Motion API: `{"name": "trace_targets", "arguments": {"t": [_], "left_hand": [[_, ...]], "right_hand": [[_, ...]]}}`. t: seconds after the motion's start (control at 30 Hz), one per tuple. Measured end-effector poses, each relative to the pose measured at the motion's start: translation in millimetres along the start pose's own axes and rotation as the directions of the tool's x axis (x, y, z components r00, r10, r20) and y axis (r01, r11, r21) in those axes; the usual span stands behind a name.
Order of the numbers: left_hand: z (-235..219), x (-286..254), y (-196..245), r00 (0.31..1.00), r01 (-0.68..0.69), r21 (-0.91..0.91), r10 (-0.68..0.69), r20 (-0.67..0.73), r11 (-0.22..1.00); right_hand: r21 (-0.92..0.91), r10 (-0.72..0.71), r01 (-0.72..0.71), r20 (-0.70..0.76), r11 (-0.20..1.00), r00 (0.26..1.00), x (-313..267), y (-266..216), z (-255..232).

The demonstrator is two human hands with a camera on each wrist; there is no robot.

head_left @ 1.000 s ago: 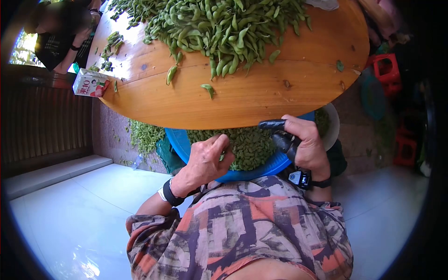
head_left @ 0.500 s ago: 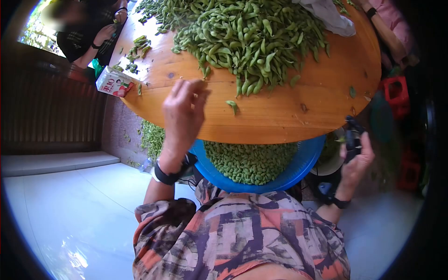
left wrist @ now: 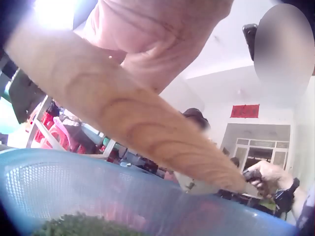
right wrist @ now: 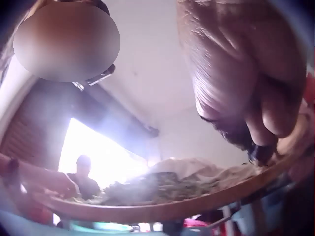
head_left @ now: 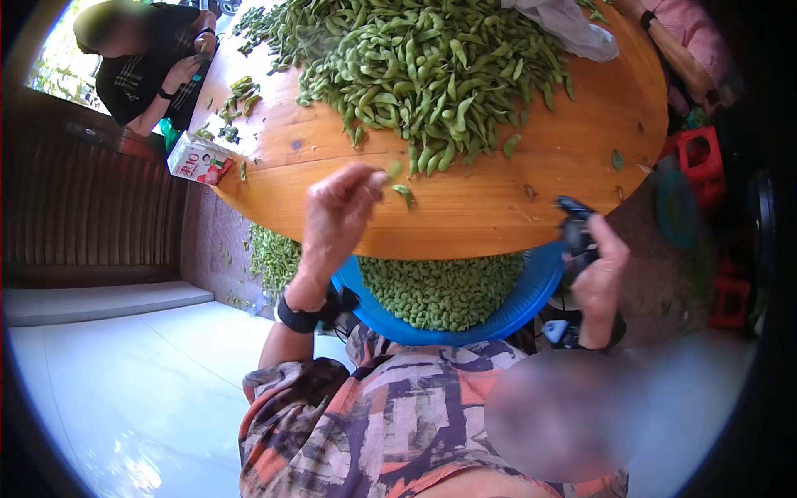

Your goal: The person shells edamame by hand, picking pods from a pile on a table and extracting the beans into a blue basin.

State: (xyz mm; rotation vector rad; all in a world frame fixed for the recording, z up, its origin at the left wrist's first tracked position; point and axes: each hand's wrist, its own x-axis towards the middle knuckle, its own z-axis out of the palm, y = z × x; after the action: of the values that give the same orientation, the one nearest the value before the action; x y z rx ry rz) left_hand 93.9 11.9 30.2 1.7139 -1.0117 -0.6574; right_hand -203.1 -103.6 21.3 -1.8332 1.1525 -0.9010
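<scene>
Above the wooden table (head_left: 282,195), the left hand (head_left: 336,217) pinches a blurred green pod (head_left: 393,170) at its fingertips. A loose pod (head_left: 403,195) lies on the wood just below it. The right hand (head_left: 601,270) is raised beside the table's near edge, right of the blue basin (head_left: 538,286); black coverings wrap some of its fingers, and nothing clearly shows in them. Shelled green beans (head_left: 440,290) lie in the basin. The left wrist view has the left hand (left wrist: 152,37) over the table edge; in the right wrist view, the right hand's fingers (right wrist: 270,113) bend downward.
A large pod heap (head_left: 423,75) covers the table's far middle, with a white cloth (head_left: 573,29) at its right. A printed carton (head_left: 198,159) stands at the left edge. People sit at both sides; red stools (head_left: 702,166) stand at right.
From above the basin, the left hand has moved up over the table and now has a pod. The right hand swung out to the right, then came partly back left.
</scene>
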Motion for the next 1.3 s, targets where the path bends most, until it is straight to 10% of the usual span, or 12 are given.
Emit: {"name": "trace_targets", "arguments": {"t": [0.07,0.17,0.4,0.6,0.63,0.67,0.83,0.87,0.97,1.13,1.2,1.3], "left_hand": [[23.6,-14.8,12.4,0.976,0.116,-0.378,-0.034,0.216,0.918],[58.1,-35.3,14.6,0.951,0.232,-0.465,-0.098,0.294,0.854],[91.4,-44.9,-0.2,0.992,-0.114,-0.174,0.102,-0.074,0.978],[92.5,-51.6,2.2,0.94,-0.316,0.068,0.322,-0.113,0.946],[88.7,-55.1,9.3,0.999,-0.01,-0.372,0.021,0.027,0.928],[85.9,-58.4,13.6,0.94,0.337,-0.676,-0.199,0.276,0.655],[84.2,-58.7,7.2,0.843,0.537,-0.78,-0.213,0.493,0.321],[83.7,-57.4,9.4,0.84,0.542,-0.777,-0.214,0.498,0.321],[79.2,-52.5,14.7,0.911,0.32,-0.365,-0.179,0.371,0.874],[79.9,-48.0,20.3,0.922,0.228,-0.25,-0.126,0.366,0.941],[78.5,-49.6,22.7,0.936,-0.082,-0.01,0.081,0.343,0.997],[75.8,-51.9,18.9,0.918,-0.2,0.045,0.171,0.357,0.979]], "right_hand": [[0.372,0.078,-0.184,0.283,0.91,0.956,-1.2,-16.4,26.3],[0.538,0.057,-0.435,0.58,0.722,0.813,0.2,-36.9,48.2],[0.705,-0.032,-0.629,0.673,0.327,0.739,-1.7,-19.6,62.6],[0.689,-0.03,-0.411,0.531,0.597,0.847,-9.3,-20.2,65.5],[0.69,-0.03,-0.412,0.531,0.596,0.847,-8.7,-21.0,63.8],[0.691,-0.06,-0.391,0.531,0.608,0.845,-8.5,-21.7,61.8],[0.636,-0.075,-0.395,0.582,0.663,0.81,-1.8,-26.0,47.8],[0.589,-0.08,-0.322,0.554,0.741,0.829,-1.5,-26.0,45.2],[0.451,-0.156,-0.082,0.466,0.889,0.871,-3.2,-27.7,42.5],[0.295,-0.291,0.179,0.396,0.939,0.871,-8.7,-20.5,46.8],[0.301,-0.294,0.177,0.406,0.937,0.865,-6.8,-19.9,44.7],[0.281,-0.301,0.192,0.427,0.94,0.853,-5.3,-15.4,42.8]]}}
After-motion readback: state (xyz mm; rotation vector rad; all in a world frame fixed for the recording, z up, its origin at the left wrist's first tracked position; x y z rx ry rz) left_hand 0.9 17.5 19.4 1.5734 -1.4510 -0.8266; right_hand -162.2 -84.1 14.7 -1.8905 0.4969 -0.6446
